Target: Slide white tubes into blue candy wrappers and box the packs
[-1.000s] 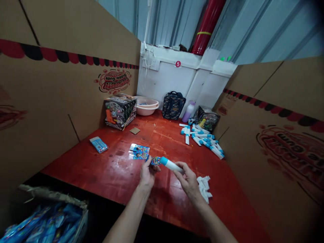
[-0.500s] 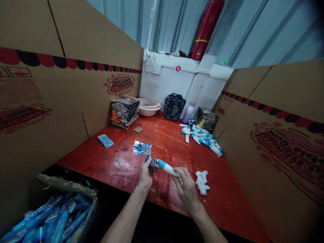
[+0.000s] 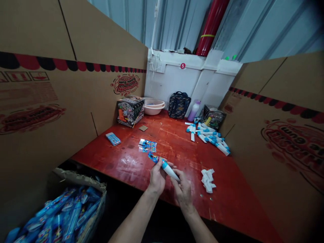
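Observation:
Both my hands hold one white tube with a blue cap (image 3: 167, 168) over the near edge of the red table (image 3: 131, 162). My left hand (image 3: 157, 176) grips the capped end, where a colourful printed wrapper (image 3: 153, 157) sticks out past the cap. My right hand (image 3: 183, 187) closes round the white lower end. Just beyond the hands lie flat printed wrappers (image 3: 147, 145). A heap of several similar white and blue tubes (image 3: 209, 136) lies at the far right of the table.
Crumpled white paper (image 3: 208, 176) lies right of my hands. A small blue packet (image 3: 113, 138), a printed display box (image 3: 130, 110), a pink basin (image 3: 154, 107), a dark bag (image 3: 179, 104) and a purple bottle (image 3: 193, 110) sit farther back. Cardboard walls flank the table; a carton of blue packs (image 3: 63, 216) stands lower left.
My hands have drawn closer to me and closer together. The tube has tipped from nearly level to slanting up-left. The view has shifted left and back.

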Available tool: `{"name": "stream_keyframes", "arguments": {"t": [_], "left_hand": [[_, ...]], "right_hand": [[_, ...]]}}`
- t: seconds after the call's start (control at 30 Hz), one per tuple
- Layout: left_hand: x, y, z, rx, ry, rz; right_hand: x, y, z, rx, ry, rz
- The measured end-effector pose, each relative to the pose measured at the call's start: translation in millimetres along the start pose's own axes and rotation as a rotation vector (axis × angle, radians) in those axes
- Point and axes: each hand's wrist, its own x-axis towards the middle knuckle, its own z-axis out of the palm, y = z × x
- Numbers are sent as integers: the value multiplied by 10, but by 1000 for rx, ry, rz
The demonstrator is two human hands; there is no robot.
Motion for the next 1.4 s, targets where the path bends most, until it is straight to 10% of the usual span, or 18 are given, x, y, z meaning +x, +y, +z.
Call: {"name": "stream_keyframes", "arguments": {"t": [0.73, 1.0, 1.4], "left_hand": [[-44, 0, -156, 139, -41, 40], [-118, -221, -424, 416, 6, 34], [23, 156, -345, -149, 65, 24]], "right_hand": [[95, -186, 274, 1015, -57, 727], [71, -169, 352, 960, -38, 700], [-129, 163, 232, 477, -146, 506]]}}
